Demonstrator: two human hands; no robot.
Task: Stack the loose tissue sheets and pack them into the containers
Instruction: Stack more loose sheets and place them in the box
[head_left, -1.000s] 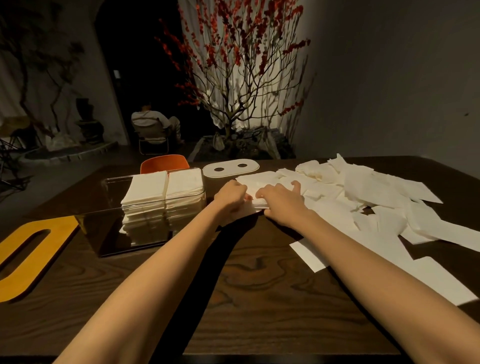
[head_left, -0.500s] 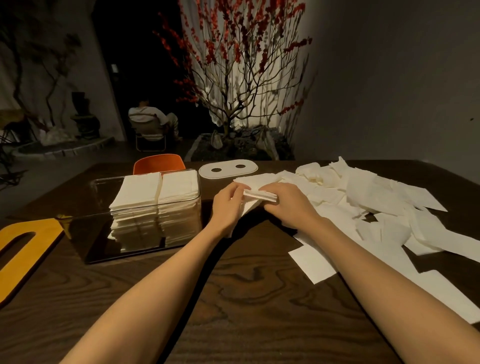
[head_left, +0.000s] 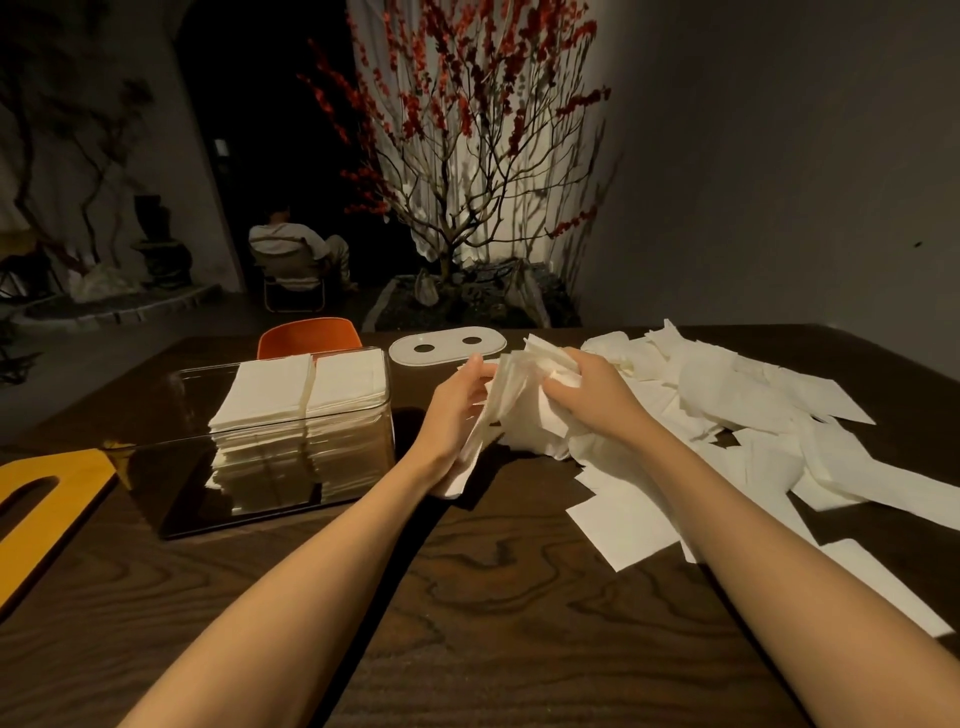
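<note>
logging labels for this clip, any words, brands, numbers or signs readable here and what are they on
None: no readable text in the head view.
Clear container with its tissue stacks: no label visible.
White lid with two holes: no marking visible.
Yellow board: plain.
Tissue bundle held by the left hand and right hand: blank.
Loose sheets: blank.

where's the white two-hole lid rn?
Head view: the white lid lies flat at the table's far edge, centre, just right of the clear container, behind the hands.
</note>
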